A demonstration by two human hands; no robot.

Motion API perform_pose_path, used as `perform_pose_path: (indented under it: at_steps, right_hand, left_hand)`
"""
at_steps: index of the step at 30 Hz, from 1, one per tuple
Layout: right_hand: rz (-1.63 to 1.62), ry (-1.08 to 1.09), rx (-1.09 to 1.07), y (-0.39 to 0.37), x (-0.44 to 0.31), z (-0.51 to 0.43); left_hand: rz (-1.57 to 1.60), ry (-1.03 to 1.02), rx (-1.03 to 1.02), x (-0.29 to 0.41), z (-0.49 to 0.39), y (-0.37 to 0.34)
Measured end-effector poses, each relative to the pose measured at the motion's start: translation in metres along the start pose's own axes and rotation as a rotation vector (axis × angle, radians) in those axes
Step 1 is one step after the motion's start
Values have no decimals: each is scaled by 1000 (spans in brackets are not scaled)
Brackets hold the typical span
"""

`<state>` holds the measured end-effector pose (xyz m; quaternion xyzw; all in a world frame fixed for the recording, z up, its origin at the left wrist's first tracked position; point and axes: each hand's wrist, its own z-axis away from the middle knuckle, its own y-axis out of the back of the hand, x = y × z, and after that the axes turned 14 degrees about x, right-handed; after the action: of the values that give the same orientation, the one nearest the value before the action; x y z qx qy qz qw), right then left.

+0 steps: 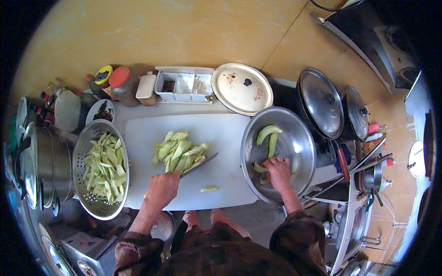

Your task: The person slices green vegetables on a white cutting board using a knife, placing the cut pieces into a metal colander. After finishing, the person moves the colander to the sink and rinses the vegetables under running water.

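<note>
My left hand (163, 189) grips a kitchen knife (200, 165), its dark blade slanting up to the right over a white cutting board (231, 151). Beside the blade lies a heap of cut pale green vegetable pieces (178, 150). One loose piece (209, 188) rests nearer the board's front edge. My right hand (278, 174) reaches down into a stainless steel bowl (300, 165), its fingers at some pale green vegetables; whether they hold one is hidden. Farther up in the bowl are larger, curved peeled vegetables (268, 131). To the left, a metal colander (80, 162) holds many cut slices (107, 167).
Along the wall stand a three-part seasoning box (184, 82), lidded jars (121, 84) and an enamel lid (238, 91). A lidded wok (321, 103) with a wooden handle is right of the bowl. Left of the colander is a large steel pot (57, 162).
</note>
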<state>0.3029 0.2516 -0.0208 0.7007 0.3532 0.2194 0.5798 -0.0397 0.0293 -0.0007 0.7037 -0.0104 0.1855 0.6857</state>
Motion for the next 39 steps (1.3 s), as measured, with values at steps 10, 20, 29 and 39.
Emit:
perform_pose_path:
  at_steps: [10,20,29,39]
  right_hand:
    - [-917,-508,91,114,-43,-41]
    - [-1179,-413,-476,51,-154,-31]
    - [-446,140,144,-39,-170,-29]
    - [-363,129,253,-58,-163,-11]
  left_hand:
    - [253,1,-101,11,33,26]
    - [228,27,-57,-9,30,1]
    - [181,82,-14,-3,42,20]
    - [90,21,-34,6,49,23]
